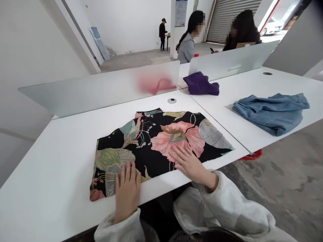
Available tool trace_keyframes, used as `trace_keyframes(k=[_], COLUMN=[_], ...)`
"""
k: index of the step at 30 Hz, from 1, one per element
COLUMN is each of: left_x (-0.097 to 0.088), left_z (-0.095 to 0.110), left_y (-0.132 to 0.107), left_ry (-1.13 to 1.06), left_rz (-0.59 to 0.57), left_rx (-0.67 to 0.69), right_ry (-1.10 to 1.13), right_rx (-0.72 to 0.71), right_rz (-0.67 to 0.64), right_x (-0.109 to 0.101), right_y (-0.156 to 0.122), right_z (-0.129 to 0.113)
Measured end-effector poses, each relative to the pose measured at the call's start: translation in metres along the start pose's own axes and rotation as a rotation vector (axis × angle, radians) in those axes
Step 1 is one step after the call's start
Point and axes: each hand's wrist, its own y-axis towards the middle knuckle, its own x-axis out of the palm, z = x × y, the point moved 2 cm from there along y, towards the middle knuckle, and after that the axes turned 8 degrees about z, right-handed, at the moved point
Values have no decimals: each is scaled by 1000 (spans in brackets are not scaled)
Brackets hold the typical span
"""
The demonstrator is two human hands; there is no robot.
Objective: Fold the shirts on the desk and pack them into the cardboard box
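Note:
A black shirt with large pink flowers and green and grey leaves (143, 151) lies spread flat on the white table (55, 161), its collar toward the far side. My left hand (128, 188) rests on the shirt's near left part, palm down with fingers stretched out. On the pink flower near the middle of the near edge, my right hand (188, 163) lies flat, fingers extended. Neither hand grips the cloth. Parts of the shirt beneath both palms are hidden.
A crumpled purple cloth (201, 84) and a blue checked garment (274, 112) lie on the adjoining table to the right. Frosted dividers (113, 89) run along the back. Beyond them are two people (186, 50) and another person standing far off. A red object (252, 155) shows below the table edge.

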Motion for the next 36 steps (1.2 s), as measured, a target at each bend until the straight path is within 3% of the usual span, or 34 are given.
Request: trace_keyframes(k=[6, 10, 13, 16, 18, 20, 23, 26, 29, 31, 36], left_x=[-2, -7, -18, -34, -41, -42, -28, 0, 25, 36, 41], left_z=[-61, -80, -84, -63, -32, 7, 53, 65, 50, 30, -56], left_y=[-24, -32, -30, -10, 17, 48, 87, 106, 107, 104, 95], left_ry=[72, 65, 68, 49, -56, -175, -226, -225, -197, -160, -29], left_rz=[-90, -138, -66, 104, 201, 235, 186, 101, 3, -44, -63], left_rx=[-186, -333, -540, -562, -384, -101, 165, 213, 176, 185, 139], right_ry=[-232, -324, -342, -324, -262, -152, -19, 48, 70, 62, -77], right_rx=[172, 205, 257, 338, 322, 183, 13, -74, -116, -121, 18], right_rz=[-12, -47, -59, -4, 54, 86, 86, 26, -42, -66, -63], right_x=[-13, -20, -25, -36, -42, -40, -19, 16, 41, 47, 32], right_y=[-39, -71, -76, -44, -4, 40, 90, 107, 107, 105, 99], right_z=[73, 116, 124, 99, 66, 27, -20, -39, -34, -19, 51])
